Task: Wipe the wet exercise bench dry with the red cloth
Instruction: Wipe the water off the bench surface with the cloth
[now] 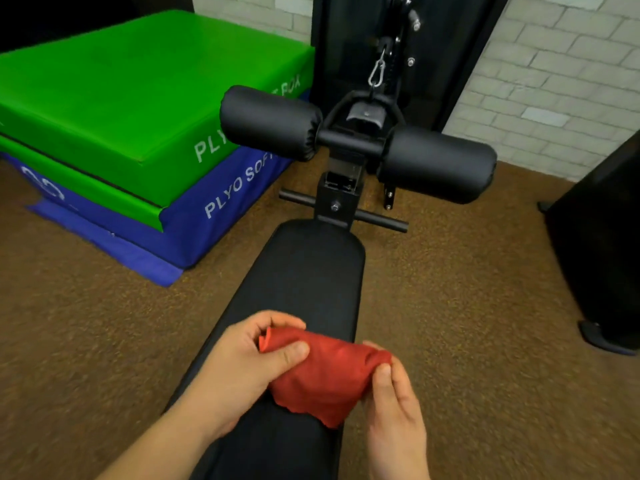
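A black padded exercise bench (304,271) runs from the bottom of the view away from me, ending at two black foam rollers (270,123). Over its near half, the red cloth (325,375) is bunched and stretched between both hands. My left hand (242,368) pinches the cloth's left end between thumb and fingers. My right hand (394,403) grips the right end at the bench's right edge. The cloth's lower edge hangs onto the pad. I cannot make out any wetness on the dark surface.
Stacked green (138,91) and blue plyo soft boxes (221,209) stand to the left on brown carpet (450,306). A black cable machine with a carabiner (376,72) stands behind the rollers. Another black machine (602,258) stands at the right edge, against a white brick wall.
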